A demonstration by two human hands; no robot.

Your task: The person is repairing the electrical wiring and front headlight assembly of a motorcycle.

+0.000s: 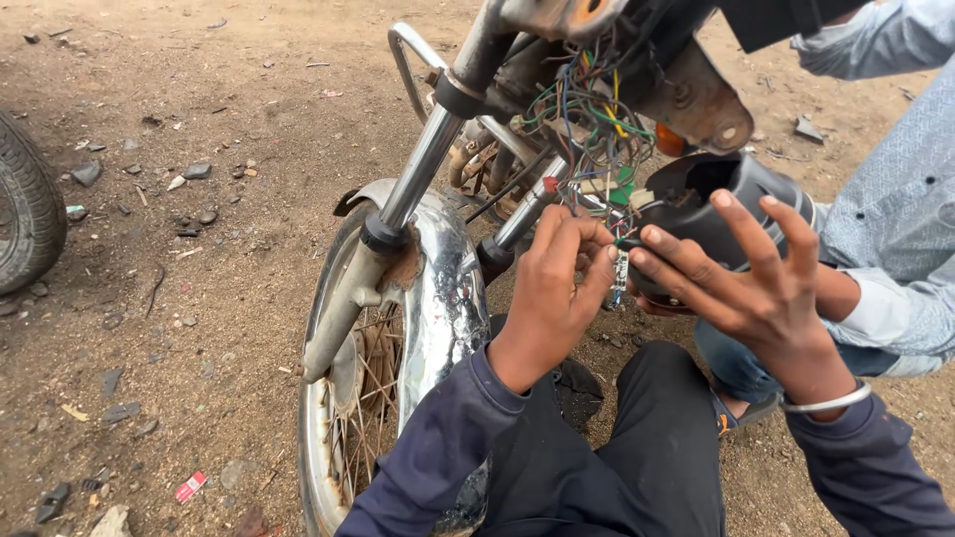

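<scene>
Black plastic headlamp housing (731,204) sits just beyond the right hand (756,288), whose fingers are spread and touch its rim. The left hand (557,283) pinches a small wire connector (619,273) between both hands, below the tangled wiring loom (587,119). Wiring work looks to be in hand; joining such leads calls for a steady, fine grip.

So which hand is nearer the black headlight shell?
Right. The right hand spreads its fingers against the headlight shell, touching its near side. The left hand is off to the shell's left, pinching at the wires by the fork.
</scene>
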